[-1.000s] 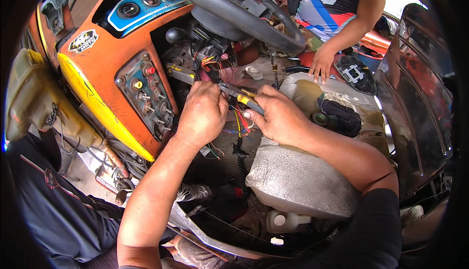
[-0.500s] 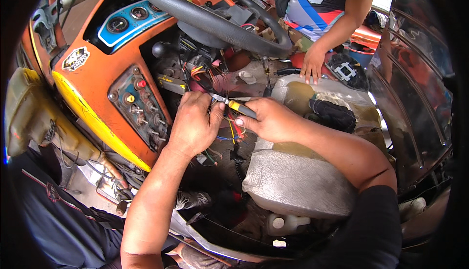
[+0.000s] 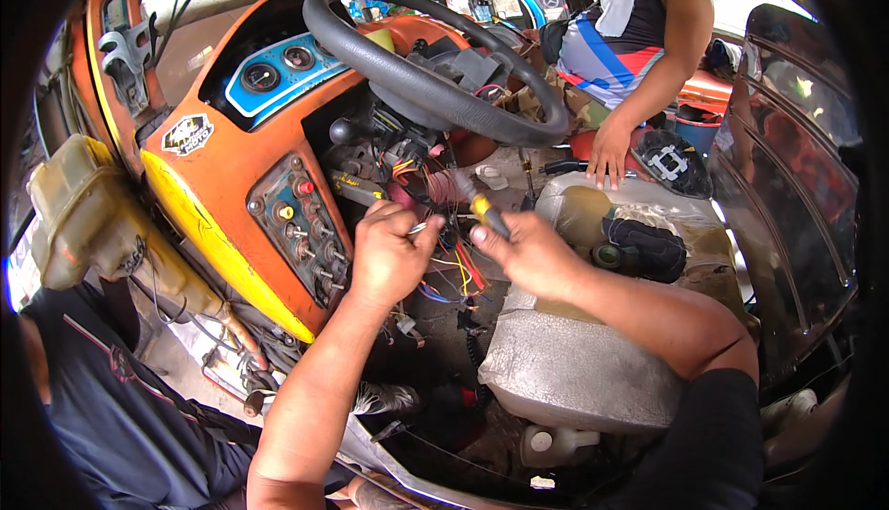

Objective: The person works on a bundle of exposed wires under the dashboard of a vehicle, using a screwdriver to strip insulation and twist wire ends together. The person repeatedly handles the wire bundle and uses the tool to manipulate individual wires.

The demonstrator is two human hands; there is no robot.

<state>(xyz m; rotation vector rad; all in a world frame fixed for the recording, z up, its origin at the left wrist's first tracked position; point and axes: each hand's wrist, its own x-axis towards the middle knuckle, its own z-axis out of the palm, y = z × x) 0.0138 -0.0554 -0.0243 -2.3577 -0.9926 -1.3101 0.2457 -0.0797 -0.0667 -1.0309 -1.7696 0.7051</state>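
In the middle of the view, my left hand (image 3: 394, 251) is closed in a pinch. A thin wire with a pale, shiny end (image 3: 419, 228) sticks out between its thumb and finger. My right hand (image 3: 535, 255), just to the right, grips a yellow-and-grey-handled tool (image 3: 489, 214), its metal blade smeared by motion and tilted up toward the steering column. Blade and wire are apart. Below and between my hands hang loose red and yellow wires (image 3: 469, 264), with blue ones lower down. More wires (image 3: 405, 169) come out under the steering column.
A black steering wheel (image 3: 407, 56) arches above my hands. To the left stands an orange dashboard with a switch panel (image 3: 301, 223). A silver-covered seat (image 3: 574, 362) lies at the right, and another person's hand (image 3: 609, 153) rests on its far end.
My right hand has drawn the tool to the right, away from my left hand. The wire end now shows in my left pinch. The whole view has shifted slightly.
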